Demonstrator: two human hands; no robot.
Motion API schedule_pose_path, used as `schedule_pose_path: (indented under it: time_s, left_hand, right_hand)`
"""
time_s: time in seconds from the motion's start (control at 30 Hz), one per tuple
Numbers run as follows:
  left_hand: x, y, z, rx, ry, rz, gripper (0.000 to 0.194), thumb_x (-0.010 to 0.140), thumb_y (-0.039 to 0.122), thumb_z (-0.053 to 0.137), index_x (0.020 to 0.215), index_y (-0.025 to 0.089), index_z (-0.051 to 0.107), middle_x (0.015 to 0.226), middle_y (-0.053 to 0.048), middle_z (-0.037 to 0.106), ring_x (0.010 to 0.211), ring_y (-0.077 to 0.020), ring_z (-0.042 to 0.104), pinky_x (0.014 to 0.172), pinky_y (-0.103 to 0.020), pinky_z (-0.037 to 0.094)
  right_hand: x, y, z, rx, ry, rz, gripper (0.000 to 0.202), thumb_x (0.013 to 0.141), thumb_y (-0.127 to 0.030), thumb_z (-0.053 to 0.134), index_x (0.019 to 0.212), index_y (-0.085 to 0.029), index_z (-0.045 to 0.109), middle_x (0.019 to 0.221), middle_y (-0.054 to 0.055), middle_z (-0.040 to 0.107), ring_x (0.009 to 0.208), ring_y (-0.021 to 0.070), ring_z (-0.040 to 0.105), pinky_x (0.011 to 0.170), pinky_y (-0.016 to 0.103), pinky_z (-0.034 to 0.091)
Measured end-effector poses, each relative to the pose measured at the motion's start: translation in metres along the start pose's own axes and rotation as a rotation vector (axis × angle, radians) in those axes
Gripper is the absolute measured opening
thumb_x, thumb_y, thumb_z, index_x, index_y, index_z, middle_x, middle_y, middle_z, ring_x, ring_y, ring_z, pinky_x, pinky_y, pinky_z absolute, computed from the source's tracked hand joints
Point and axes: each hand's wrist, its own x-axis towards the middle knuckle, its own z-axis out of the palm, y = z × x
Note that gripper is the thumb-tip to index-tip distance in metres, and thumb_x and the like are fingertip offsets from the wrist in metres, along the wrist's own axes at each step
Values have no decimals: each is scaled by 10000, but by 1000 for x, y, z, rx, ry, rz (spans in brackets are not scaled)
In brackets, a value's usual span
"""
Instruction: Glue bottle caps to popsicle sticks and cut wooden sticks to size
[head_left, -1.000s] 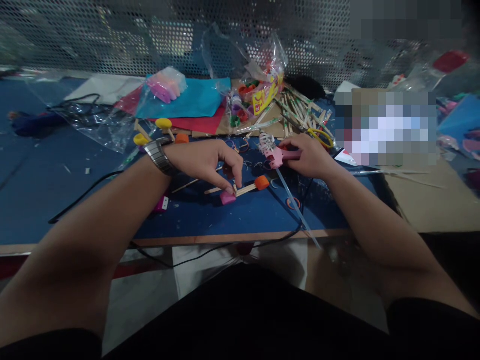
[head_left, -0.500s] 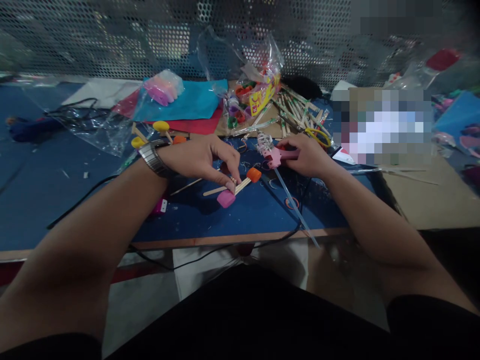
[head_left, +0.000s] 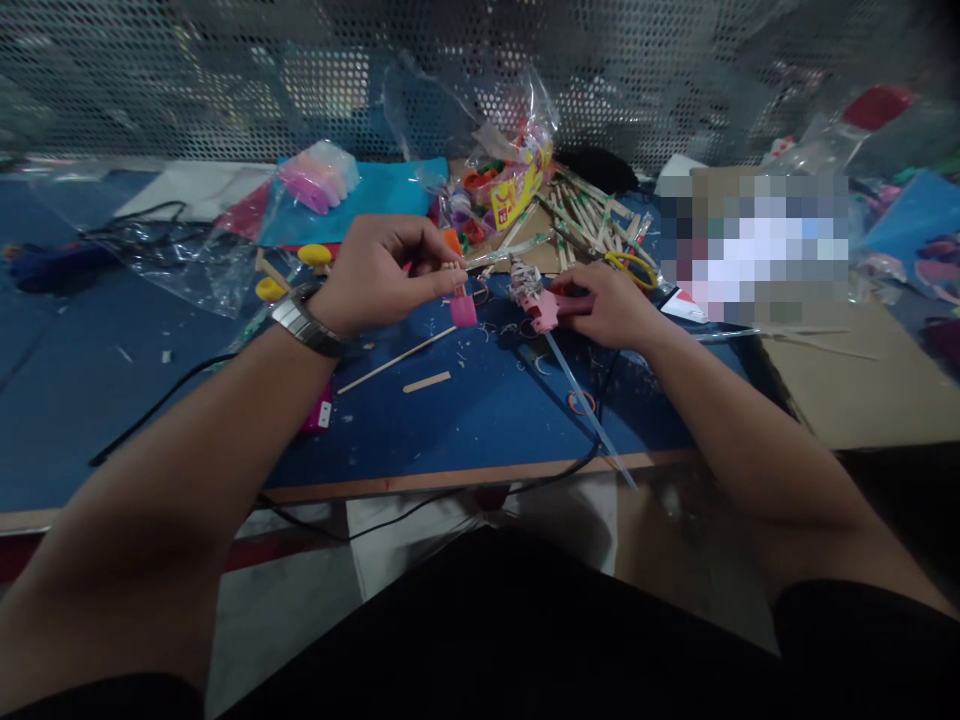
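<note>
Pink-and-orange-ended wooden-stick piece (head_left: pixel 463 311) hangs above our blue surface (head_left: pixel 420 440). Nearer us lie a thin wooden rod (head_left: pixel 397 359) and a short flat wooden stick (head_left: pixel 427 382); a heap of pale wooden sticks (head_left: pixel 585 216) spreads beyond. Our left hand (head_left: pixel 379 275), thumb towards us, pinches the piece in its fingers; our right hand (head_left: pixel 619 306) wraps a pink plastic glue gun (head_left: pixel 541 311).

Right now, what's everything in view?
glue gun: one, pink, centre
glue stick: one, translucent, from gun
bundle: one, pale and pink, centre
flat stick: one, tan, centre
rod: one, tan, centre
ring: one, orange, near front
pieces: two, yellow, left
stick pile: many, pale, back
loop: one, yellow, beside pile
sheets: at least two, blue, red, back
bags: several, clear, back
cardboard: uncounted, brown, right
cords: uncounted, black, front
table: one, blue, beneath
screen: one, grey, back
watch: one, silver, left wrist
left hand: one, gripping bundle
right hand: one, on gun
</note>
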Motion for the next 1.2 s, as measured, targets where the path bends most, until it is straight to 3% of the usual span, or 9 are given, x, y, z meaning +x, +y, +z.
schedule_pose_path:
  time_s: [0.1,0.27,0.47,0.67,0.87,1.07,1.2]
  left_hand:
    - [0,-1,-2,146,46,1,228,947,420,855,868,234,750,645,59,613,597,-68,477,559,-299,333]
    - [3,-12,-6,178,89,-86,310,888,445,906,855,191,731,606,115,565,599,-32,414,568,-294,256]
    - [1,-12,-8,282,144,-147,290,934,409,872,880,150,751,650,107,593,661,-39,435,649,-294,279]
    - [2,-7,-6,382,185,-145,242,887,383,876,853,163,779,675,79,608,668,-59,459,664,-310,304]
    - [2,-11,-10,394,117,-120,337,925,515,858,906,191,765,714,98,643,747,-83,476,704,-294,315]
    - [2,-18,-9,390,154,-40,329,941,501,842,864,199,738,692,92,654,711,-91,476,675,-303,320]
    - [0,-9,-7,449,154,-76,286,933,482,840,860,222,747,720,63,684,710,-102,549,669,-320,360]
  right_hand:
    - [0,-1,-1,-1,-3,-6,361,804,-298,819,1162,-248,804,1165,104,828,1106,367,745,1011,572,581]
    - [-1,1,-1,-7,-8,9,392,776,-252,803,1168,-270,793,1193,93,820,1136,372,737,1027,578,583]
    - [-1,2,0,-2,-12,4,424,779,-256,796,1203,-261,791,1221,99,817,1163,378,740,1060,593,574]
    - [-1,2,0,2,-14,11,404,791,-263,795,1194,-279,790,1230,93,818,1161,382,743,1054,610,578]
    - [-1,4,2,-7,-16,2,418,780,-262,798,1195,-300,782,1228,73,823,1164,369,743,1068,595,578]
    - [-1,5,2,-5,-17,-10,422,789,-260,786,1211,-283,784,1247,90,822,1169,369,744,1070,589,575]
    - [-1,4,2,-2,-12,-10,419,790,-276,793,1210,-272,782,1242,101,820,1159,374,745,1058,594,578]
